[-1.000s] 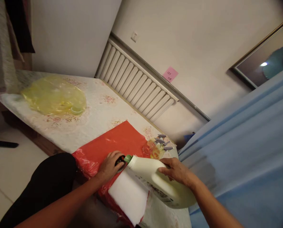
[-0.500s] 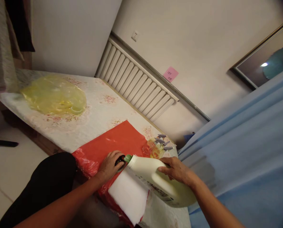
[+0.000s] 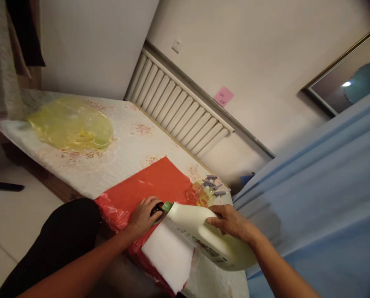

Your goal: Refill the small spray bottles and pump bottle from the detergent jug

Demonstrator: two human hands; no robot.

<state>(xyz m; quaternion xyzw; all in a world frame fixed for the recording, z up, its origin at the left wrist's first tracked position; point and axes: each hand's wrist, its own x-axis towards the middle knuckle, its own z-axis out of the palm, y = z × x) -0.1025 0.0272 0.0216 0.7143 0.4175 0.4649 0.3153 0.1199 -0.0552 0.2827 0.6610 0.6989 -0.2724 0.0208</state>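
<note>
My right hand (image 3: 230,222) is wrapped round the handle of a large pale-green detergent jug (image 3: 200,229). The jug lies tilted nearly on its side, its green spout (image 3: 168,206) pointing left. At the spout's mouth my left hand (image 3: 146,215) grips a small dark container (image 3: 156,212); the fingers cover part of it, and its exact kind does not show. Whether liquid is flowing cannot be made out. Beneath both hands lie a red plastic sheet (image 3: 153,180) and a folded white paper or cloth (image 3: 169,252).
Beyond the jug are clear cups or rings and several grey clips (image 3: 214,185). A yellow plastic bag (image 3: 69,124) with a pale-green cap (image 3: 100,143) rests on the floral tablecloth (image 3: 122,145). A blue curtain (image 3: 321,198) hangs to the right; a radiator (image 3: 178,103) runs along the wall.
</note>
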